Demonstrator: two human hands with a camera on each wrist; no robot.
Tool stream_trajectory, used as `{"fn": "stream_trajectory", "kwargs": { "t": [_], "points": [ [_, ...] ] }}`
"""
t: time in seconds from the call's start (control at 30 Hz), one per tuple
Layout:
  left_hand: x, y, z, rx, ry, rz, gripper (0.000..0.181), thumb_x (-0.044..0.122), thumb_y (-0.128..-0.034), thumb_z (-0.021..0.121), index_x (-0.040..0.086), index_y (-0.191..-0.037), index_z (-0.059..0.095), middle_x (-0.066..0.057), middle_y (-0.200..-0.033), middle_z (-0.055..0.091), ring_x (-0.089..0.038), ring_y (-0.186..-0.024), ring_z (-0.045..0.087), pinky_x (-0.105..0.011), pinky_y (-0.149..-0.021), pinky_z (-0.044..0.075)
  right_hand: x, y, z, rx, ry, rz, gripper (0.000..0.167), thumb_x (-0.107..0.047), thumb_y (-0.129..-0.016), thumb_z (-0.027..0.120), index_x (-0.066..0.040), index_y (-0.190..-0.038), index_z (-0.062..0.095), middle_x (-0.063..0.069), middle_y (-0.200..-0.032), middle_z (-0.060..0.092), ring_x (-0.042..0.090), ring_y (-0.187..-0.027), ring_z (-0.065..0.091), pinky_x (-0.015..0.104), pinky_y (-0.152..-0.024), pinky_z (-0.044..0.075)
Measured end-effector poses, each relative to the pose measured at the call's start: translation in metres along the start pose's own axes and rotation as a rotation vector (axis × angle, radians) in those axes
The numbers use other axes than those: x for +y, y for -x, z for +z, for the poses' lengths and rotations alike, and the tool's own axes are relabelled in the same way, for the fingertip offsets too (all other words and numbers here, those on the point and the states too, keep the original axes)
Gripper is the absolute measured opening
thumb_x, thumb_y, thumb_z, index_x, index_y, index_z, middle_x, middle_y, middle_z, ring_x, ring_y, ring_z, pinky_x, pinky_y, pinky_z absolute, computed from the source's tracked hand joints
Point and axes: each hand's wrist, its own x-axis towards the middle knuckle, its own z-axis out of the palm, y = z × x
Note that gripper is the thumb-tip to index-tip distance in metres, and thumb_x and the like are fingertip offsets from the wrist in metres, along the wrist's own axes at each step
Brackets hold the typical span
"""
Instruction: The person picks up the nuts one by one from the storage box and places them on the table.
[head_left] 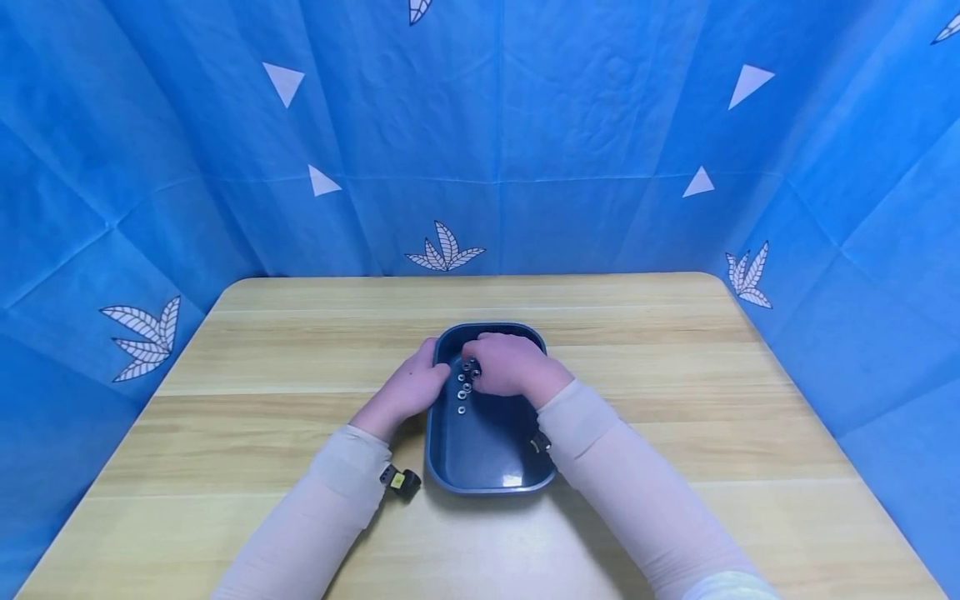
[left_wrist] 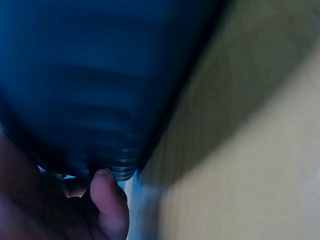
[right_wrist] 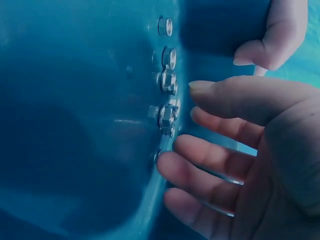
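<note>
A dark blue plastic tray [head_left: 491, 446] with rounded corners stands on the table. Several small silver hex nuts [right_wrist: 168, 116] lie in a loose row along its left inner wall. My left hand [head_left: 411, 385] grips the tray's left wall, with the thumb over the rim and inside. In the left wrist view, the left hand [left_wrist: 60, 210] is at the tray's outer side, partly in shadow. My right hand [head_left: 510, 365] reaches into the far part of the tray. Seen from the right wrist, its fingers [right_wrist: 200, 177] are spread and slightly bent beside the nuts, with nothing visibly held.
The tray rests on a light wooden table [head_left: 247, 433]. A blue cloth [head_left: 555, 142] with white triangles and leaf prints hangs behind the table and at both sides. A small black camera [head_left: 405, 483] sits on the left wrist, beside the tray's wall.
</note>
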Motion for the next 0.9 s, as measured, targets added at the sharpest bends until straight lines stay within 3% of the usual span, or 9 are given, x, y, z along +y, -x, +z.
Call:
{"fn": "stream_trajectory", "kwargs": {
  "t": [0.3, 0.6, 0.9],
  "points": [
    [0.002, 0.001, 0.001, 0.0, -0.009, -0.004, 0.05, 0.025, -0.1046, 0.039, 0.009, -0.151, 0.033, -0.014, -0.145, 0.049, -0.034, -0.123, 0.05, -0.058, -0.109, 0.038, 0.003, -0.004, 0.007, -0.001, 0.044, -0.006, 0.032, -0.023, -0.092, 0.068, -0.017, -0.124, 0.068, -0.002, -0.113, 0.066, 0.016, -0.098, 0.058, 0.039, -0.088, 0.053],
    [0.001, 0.001, 0.001, -0.007, 0.011, -0.005, 0.048, 0.026, -0.1051, 0.04, 0.01, -0.15, 0.035, -0.013, -0.146, 0.048, -0.033, -0.125, 0.049, -0.06, -0.11, 0.036, 0.007, -0.005, 0.012, -0.002, 0.022, 0.025, 0.025, -0.024, -0.092, 0.071, -0.018, -0.116, 0.068, -0.004, -0.106, 0.066, 0.016, -0.092, 0.057, 0.036, -0.085, 0.052],
    [-0.005, -0.002, 0.001, -0.012, 0.011, -0.014, 0.049, 0.027, -0.1052, 0.039, 0.012, -0.152, 0.033, -0.011, -0.149, 0.046, -0.033, -0.129, 0.048, -0.061, -0.11, 0.035, 0.008, -0.006, 0.014, -0.007, 0.031, -0.009, 0.021, -0.025, -0.093, 0.071, -0.019, -0.113, 0.069, -0.004, -0.1, 0.063, 0.016, -0.088, 0.057, 0.034, -0.08, 0.051]
  ]
}}
